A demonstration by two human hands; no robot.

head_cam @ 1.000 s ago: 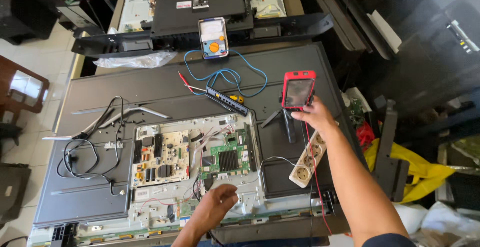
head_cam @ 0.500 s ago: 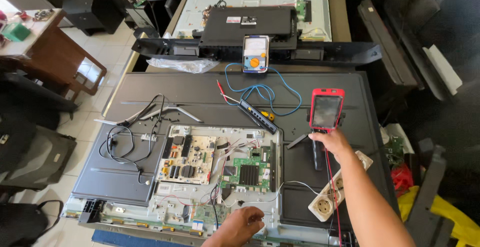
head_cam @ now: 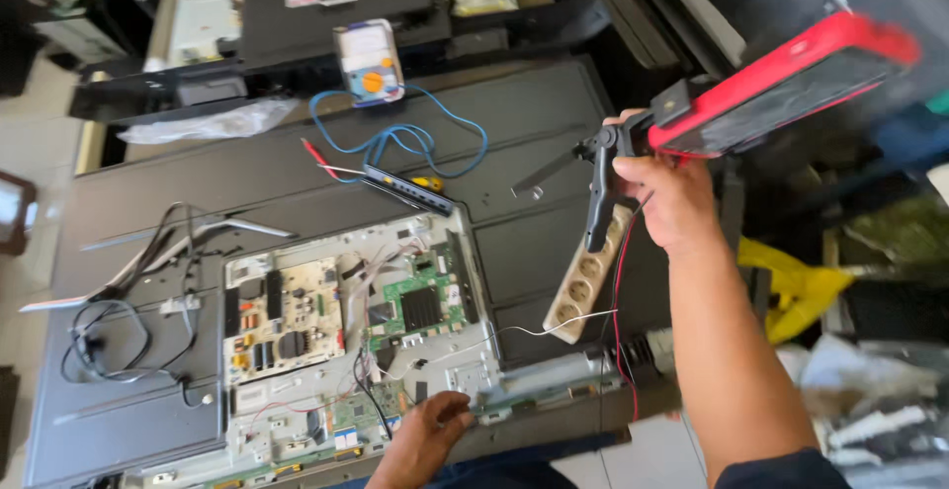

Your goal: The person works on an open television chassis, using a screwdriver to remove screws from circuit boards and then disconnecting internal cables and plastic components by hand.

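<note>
Right hand (head_cam: 664,192) lifted red phone (head_cam: 786,84) higher

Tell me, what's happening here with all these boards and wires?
A person is working over a flat-screen television that lies face down with its back cover off, so the circuit boards are bare. The right hand holds up a red-cased device on a small black tripod, above a beige power strip. The left hand rests at the lower edge of the set, by the wiring. A multimeter with blue leads lies further back.

Red phone case (head_cam: 791,64), green circuit board (head_cam: 420,306), blue coiled cable (head_cam: 400,138), yellow bag (head_cam: 791,286)
</note>
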